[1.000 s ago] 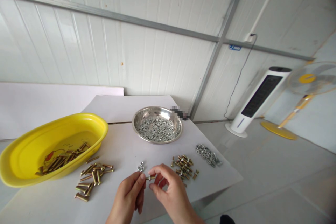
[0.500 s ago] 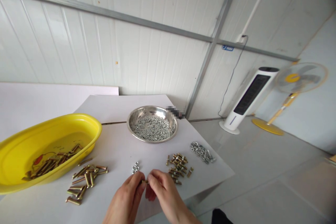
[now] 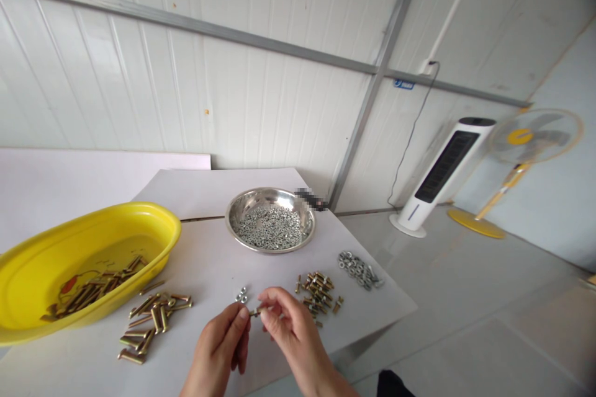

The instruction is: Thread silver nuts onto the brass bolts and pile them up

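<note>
Currently, left hand (image 3: 218,344), right hand (image 3: 292,325) pinch brass bolt (image 3: 254,312) near nuts (image 3: 241,295).

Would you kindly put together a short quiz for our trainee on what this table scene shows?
1. What short fastener is held between the left hand and the right hand?
2. True or false: the stainless steel bowl holds brass-coloured bolts.
3. Which is nearer the hands: the small cluster of silver nuts or the yellow plastic tub?

Key:
1. A brass-coloured bolt.
2. False: it holds small silver fasteners.
3. The small cluster of silver nuts.
</note>
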### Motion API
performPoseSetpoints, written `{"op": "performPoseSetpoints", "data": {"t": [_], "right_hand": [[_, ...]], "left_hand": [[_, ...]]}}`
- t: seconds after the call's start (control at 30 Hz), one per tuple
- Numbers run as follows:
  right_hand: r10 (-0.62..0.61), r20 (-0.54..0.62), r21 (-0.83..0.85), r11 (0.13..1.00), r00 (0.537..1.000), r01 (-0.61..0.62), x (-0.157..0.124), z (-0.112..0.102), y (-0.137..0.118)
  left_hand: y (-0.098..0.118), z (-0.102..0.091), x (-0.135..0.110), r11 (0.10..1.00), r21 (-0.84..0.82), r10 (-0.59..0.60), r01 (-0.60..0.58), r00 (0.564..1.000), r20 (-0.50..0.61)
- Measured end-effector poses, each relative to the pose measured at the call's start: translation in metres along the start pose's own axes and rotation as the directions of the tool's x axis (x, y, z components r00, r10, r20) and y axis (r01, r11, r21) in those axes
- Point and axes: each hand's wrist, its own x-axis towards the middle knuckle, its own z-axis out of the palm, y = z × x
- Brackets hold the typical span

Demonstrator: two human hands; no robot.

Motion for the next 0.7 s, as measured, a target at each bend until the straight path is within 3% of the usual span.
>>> {"op": "performPoseSetpoints", "data": {"t": [0.17,0.33,0.43,0.53,0.7], "right_hand": [[-0.121,0.001,-0.129,0.984,0.993,0.12,0.003,0.004,0.0],[-0.137,-0.024,-0.138,0.981,0.99,0.133,0.006,0.005,0.003],[-0.11,-0.04,-0.106,0.989,0.993,0.106,0.006,0.004,0.005],[-0.055,-0.042,-0.064,0.997,0.998,0.053,0.005,0.003,0.005],[0.031,0.034,0.036,0.999,0.999,-0.032,0.004,0.001,0.001]], "left_hand": [[-0.004,0.001,0.002,0.974,-0.198,-0.104,0.109,0.994,0.038],[-0.002,0.002,0.002,0.975,-0.177,-0.124,0.136,0.99,0.073],[-0.002,0.002,0.002,0.991,-0.112,-0.063,0.068,0.997,0.046],[0.003,0.002,0.0,0.996,0.038,0.08,-0.081,0.997,0.017],[0.016,0.001,-0.007,0.919,0.294,0.266,-0.262,0.964,0.027]]}}
